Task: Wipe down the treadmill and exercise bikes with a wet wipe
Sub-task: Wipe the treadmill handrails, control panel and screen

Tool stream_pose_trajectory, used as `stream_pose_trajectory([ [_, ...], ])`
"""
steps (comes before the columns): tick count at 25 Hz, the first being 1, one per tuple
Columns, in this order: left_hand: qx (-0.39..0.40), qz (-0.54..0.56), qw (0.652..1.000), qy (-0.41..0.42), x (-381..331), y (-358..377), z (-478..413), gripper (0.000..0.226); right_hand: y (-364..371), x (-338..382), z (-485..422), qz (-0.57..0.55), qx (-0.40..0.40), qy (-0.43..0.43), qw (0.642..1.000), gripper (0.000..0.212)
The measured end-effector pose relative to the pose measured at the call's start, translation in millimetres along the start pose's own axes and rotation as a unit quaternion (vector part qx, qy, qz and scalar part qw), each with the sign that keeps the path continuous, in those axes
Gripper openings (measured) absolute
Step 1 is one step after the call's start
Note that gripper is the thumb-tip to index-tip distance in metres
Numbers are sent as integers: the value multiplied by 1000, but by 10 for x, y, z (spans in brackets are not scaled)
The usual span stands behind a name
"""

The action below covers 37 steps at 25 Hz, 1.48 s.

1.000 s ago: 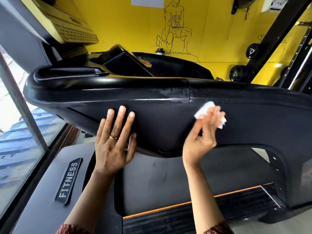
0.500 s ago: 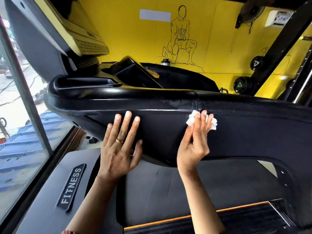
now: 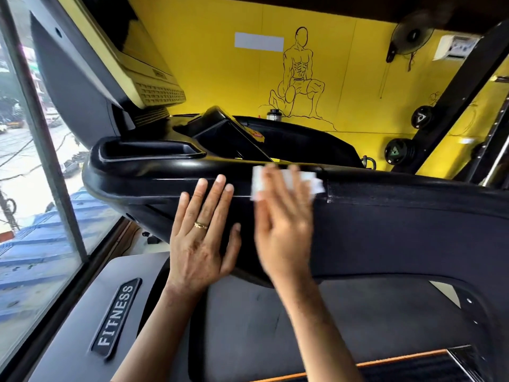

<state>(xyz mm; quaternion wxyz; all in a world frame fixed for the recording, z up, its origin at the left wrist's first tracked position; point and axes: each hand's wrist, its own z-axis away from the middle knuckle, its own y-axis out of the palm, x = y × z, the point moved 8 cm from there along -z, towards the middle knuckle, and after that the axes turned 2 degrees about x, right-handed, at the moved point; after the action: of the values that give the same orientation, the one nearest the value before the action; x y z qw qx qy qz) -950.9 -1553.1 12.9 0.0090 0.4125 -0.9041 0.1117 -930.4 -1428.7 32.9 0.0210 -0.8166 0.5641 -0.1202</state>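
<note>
A black treadmill console [image 3: 399,221] fills the middle of the view, its glossy front rail running left to right. My right hand [image 3: 283,230], blurred by motion, presses a white wet wipe [image 3: 308,180] flat against the rail's upper edge. My left hand [image 3: 201,235], with a gold ring, lies flat with spread fingers on the console's underside panel just left of the right hand and holds nothing. The treadmill belt [image 3: 385,373] with an orange stripe shows at the bottom right.
A window pane [image 3: 30,216] with a dark frame runs down the left. A grey motor cover marked FITNESS [image 3: 115,318] sits below the console. The console's tray [image 3: 148,150] and screen housing [image 3: 143,86] rise at upper left. A yellow wall [image 3: 220,78] stands behind.
My right hand has slid the wipe left and up along the console, from the textured panel onto the glossy rail. My left hand has stayed flat in place. The camera has moved closer.
</note>
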Motion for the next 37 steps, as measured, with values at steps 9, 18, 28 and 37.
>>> stream_pose_trajectory([
  [9, -12, -5, 1000, 9, -32, -7, -158, 42, -462, -739, 30, 24, -100, 141, 985, 34],
  [18, -26, -22, 999, 2, 148, -113, -326, 33, -285, -498, -335, 97, 26, 62, 993, 30],
  [28, -35, 15, 999, -24, 603, -356, -364, 29, 114, -111, -638, 86, 150, 80, 982, 28],
  [37, 10, 10, 999, -39, 364, -145, -483, 35, -235, -612, -480, 90, 115, 103, 984, 35],
])
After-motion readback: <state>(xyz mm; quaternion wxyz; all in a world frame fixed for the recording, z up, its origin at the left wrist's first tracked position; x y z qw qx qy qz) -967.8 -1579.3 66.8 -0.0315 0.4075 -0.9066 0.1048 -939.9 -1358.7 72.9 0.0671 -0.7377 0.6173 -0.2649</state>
